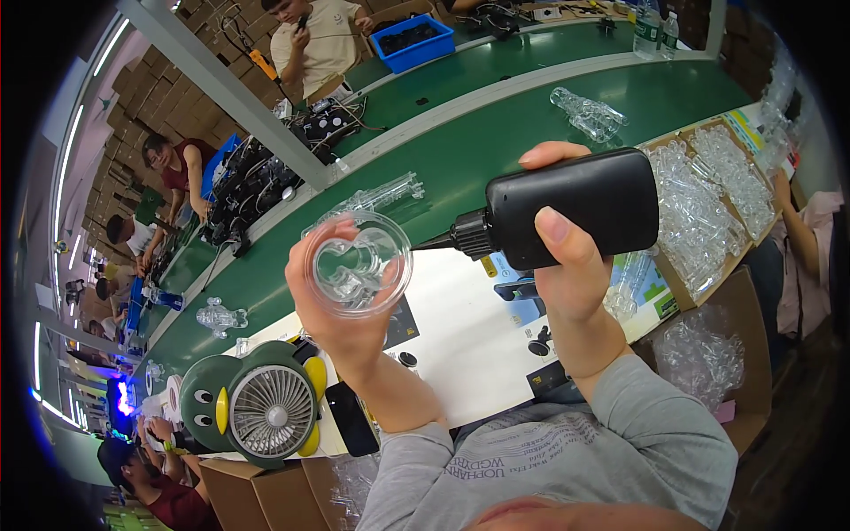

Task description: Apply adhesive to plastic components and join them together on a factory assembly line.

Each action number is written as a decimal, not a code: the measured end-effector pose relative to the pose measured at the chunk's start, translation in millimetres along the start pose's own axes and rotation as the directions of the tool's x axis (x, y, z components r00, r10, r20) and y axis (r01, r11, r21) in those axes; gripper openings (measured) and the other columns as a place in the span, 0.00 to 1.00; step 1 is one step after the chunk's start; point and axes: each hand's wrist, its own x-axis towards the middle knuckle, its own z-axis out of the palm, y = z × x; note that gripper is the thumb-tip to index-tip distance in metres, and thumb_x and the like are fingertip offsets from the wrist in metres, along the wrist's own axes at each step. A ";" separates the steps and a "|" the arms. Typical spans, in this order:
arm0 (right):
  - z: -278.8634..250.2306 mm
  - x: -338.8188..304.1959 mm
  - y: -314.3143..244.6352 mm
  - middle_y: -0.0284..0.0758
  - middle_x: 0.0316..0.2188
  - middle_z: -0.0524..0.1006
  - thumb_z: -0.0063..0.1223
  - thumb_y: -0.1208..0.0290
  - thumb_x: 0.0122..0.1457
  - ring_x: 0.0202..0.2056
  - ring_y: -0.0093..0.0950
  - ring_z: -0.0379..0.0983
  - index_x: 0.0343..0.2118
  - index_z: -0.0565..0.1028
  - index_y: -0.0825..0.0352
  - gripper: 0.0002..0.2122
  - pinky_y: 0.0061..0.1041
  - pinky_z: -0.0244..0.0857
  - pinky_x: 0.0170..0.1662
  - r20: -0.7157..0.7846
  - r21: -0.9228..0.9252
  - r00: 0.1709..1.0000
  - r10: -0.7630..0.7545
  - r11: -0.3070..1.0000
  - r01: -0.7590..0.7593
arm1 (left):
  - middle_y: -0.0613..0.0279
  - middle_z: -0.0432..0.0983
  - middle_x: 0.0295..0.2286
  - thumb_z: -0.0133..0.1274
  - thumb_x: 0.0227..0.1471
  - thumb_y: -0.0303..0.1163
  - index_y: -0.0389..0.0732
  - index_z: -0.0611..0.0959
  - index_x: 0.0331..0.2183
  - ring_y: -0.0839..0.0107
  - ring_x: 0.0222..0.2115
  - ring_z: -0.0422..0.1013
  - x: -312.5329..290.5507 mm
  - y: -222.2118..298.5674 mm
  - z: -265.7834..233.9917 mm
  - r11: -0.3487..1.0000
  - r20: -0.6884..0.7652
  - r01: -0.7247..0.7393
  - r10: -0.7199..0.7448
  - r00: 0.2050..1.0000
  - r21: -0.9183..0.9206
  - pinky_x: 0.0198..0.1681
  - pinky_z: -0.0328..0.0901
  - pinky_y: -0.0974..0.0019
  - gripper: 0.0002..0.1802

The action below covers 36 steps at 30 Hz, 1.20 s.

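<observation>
Dark lettering (531, 447) runs in several lines across the grey shirt (655, 416) on the near side. At the far right, the larger water bottle (647, 34) and smaller water bottle (669, 37) carry green labels (647, 30), too small to read. Dark panels (546, 379) on the white sheet (460, 354) bear tiny yellow print, also illegible.

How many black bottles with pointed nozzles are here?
1. The black bottle is in the right hand, its nozzle toward the clear plastic piece in the left hand. Others may be hidden.
</observation>
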 end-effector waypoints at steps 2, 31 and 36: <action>0.2 -0.2 -0.3 0.35 0.35 0.72 0.54 0.73 0.46 0.32 0.19 0.69 0.40 0.69 0.71 0.17 0.16 0.64 0.36 -0.004 0.001 1.000 0.009 1.000 -0.009 | 0.58 0.70 0.33 0.69 0.23 0.26 0.36 0.71 0.42 0.69 0.34 0.68 -1.3 -0.6 -0.6 1.000 0.010 -0.001 0.001 1.000 -0.012 0.40 0.63 0.68 0.38; -0.3 0.5 -0.7 0.35 0.32 0.72 0.54 0.73 0.46 0.30 0.18 0.69 0.40 0.69 0.71 0.16 0.15 0.64 0.35 0.023 -0.028 1.000 0.020 0.999 -0.020 | 0.57 0.67 0.38 0.66 0.25 0.25 0.35 0.70 0.44 0.64 0.36 0.67 0.8 -1.3 -1.5 0.994 0.117 -0.065 0.054 0.992 0.093 0.41 0.62 0.67 0.38; 1.7 0.2 -0.8 0.34 0.32 0.72 0.54 0.73 0.46 0.30 0.18 0.69 0.40 0.70 0.71 0.16 0.15 0.64 0.35 -0.021 -0.014 0.999 0.031 0.999 -0.031 | 0.57 0.67 0.38 0.66 0.26 0.24 0.36 0.67 0.43 0.67 0.36 0.68 -6.9 -5.9 1.8 0.996 0.087 -0.016 0.008 0.996 0.086 0.41 0.63 0.68 0.37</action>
